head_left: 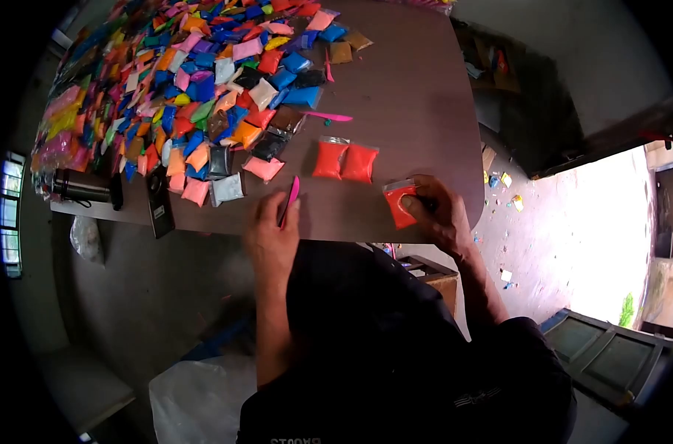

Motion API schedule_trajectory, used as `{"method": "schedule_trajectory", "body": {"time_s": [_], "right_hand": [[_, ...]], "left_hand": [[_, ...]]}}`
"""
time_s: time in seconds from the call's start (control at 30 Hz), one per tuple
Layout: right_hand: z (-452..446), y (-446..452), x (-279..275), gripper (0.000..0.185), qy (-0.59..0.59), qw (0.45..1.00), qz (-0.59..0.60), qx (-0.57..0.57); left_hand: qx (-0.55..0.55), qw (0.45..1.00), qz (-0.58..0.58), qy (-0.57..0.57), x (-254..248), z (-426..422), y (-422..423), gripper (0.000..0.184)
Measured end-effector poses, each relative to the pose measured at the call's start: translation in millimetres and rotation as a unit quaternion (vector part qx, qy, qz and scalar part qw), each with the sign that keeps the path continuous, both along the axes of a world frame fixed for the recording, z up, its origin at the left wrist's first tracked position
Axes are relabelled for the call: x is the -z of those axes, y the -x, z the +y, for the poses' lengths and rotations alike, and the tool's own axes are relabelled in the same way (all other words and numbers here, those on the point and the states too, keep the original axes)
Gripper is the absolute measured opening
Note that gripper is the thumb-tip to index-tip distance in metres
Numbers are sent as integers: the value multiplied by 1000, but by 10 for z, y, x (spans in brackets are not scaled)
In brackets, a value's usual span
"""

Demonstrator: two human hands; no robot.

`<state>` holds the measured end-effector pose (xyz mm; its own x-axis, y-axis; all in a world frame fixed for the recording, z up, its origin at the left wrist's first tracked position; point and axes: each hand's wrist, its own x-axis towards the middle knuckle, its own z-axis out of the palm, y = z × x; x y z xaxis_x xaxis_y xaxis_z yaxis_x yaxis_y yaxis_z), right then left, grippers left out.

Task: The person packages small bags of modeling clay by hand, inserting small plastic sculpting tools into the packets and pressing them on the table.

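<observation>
A pink plastic knife-like tool (293,194) stands up between the fingers of my left hand (271,231), near the table's front edge. My right hand (438,211) pinches a small clear packet of red material (399,204) close to the table's right corner. Two more red packets (344,160) lie side by side on the table, beyond and between my hands. A salmon-pink packet (263,168) and a pale grey packet (227,189) rest to the left of my left hand. Farther back lies another pink tool (329,116).
A large heap of small coloured packets (203,89) covers the left of the brown table (403,89). A dark flask (85,187) and a dark flat box (159,202) sit at the front left edge. Scraps litter the floor (529,244) to the right.
</observation>
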<state>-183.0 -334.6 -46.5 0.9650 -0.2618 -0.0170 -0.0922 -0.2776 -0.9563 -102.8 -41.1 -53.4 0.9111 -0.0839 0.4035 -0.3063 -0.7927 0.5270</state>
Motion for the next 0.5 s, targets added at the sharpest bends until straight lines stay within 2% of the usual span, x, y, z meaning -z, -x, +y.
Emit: {"method": "schedule_trajectory", "body": {"time_s": [0.03, 0.1, 0.13, 0.2, 0.33, 0.4, 0.43, 0.5], "right_hand": [[-9, 10, -28, 34, -3, 1000, 3, 3], [-45, 20, -77, 36, 97, 993, 65, -22], [-52, 36, -84, 36, 95, 993, 69, -18], [-37, 61, -94, 32, 153, 988, -8, -1], [-42, 70, -70, 28, 113, 993, -27, 36], [-87, 90, 62, 29, 138, 984, -113, 9], [-108, 98, 67, 29, 137, 984, -109, 11], [-136, 123, 27, 30, 221, 961, -166, -29]], "left_hand": [[3, 1000, 3, -3, 12, 56, -10, 23], [-7, 999, -2, -40, 30, 118, -29, 21], [4, 999, -9, -45, 42, 137, -41, 16], [10, 999, 12, -34, 28, 128, -33, 14], [23, 998, 51, -25, -42, 116, -37, 11], [24, 997, 69, -35, -69, 89, -29, 11], [43, 996, 65, -43, -80, 78, -3, 10], [65, 994, 67, -51, -126, 8, 80, 9]]}}
